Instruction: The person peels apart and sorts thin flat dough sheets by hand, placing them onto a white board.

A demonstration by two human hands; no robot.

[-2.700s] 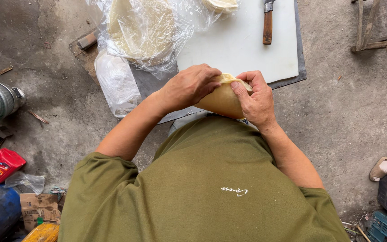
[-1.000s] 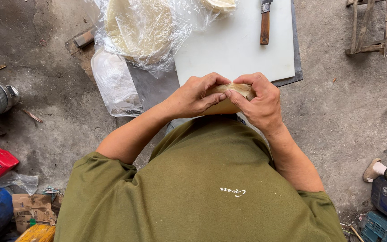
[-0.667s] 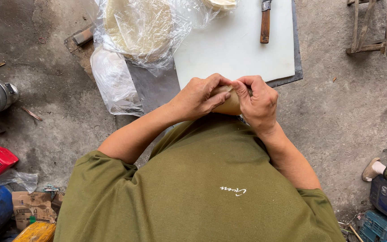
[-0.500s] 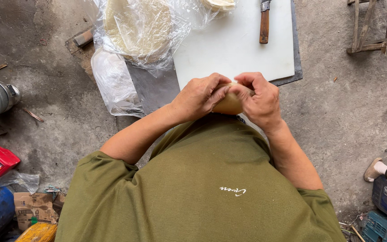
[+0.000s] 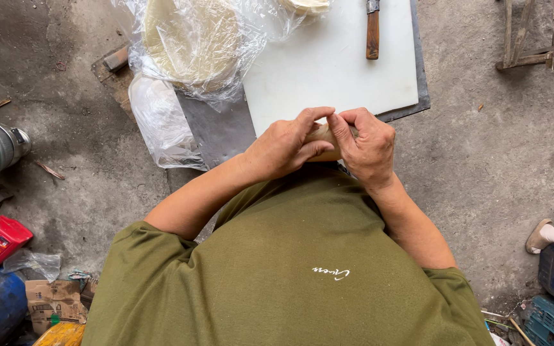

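Dough (image 5: 326, 137), a pale roll, sat pinched between both hands just over the near edge of the white board (image 5: 328, 64), mostly hidden by them. The left hand (image 5: 286, 144) wrapped it from the side with fingers (image 5: 309, 118) clamped on it, while the right hand (image 5: 370, 144) curled over its other end, fingers closed on it too. A knife (image 5: 372, 29) lay on the board's far side, well apart, and a plastic bag (image 5: 193, 45) of flat rounds lay left of the board on the floor.
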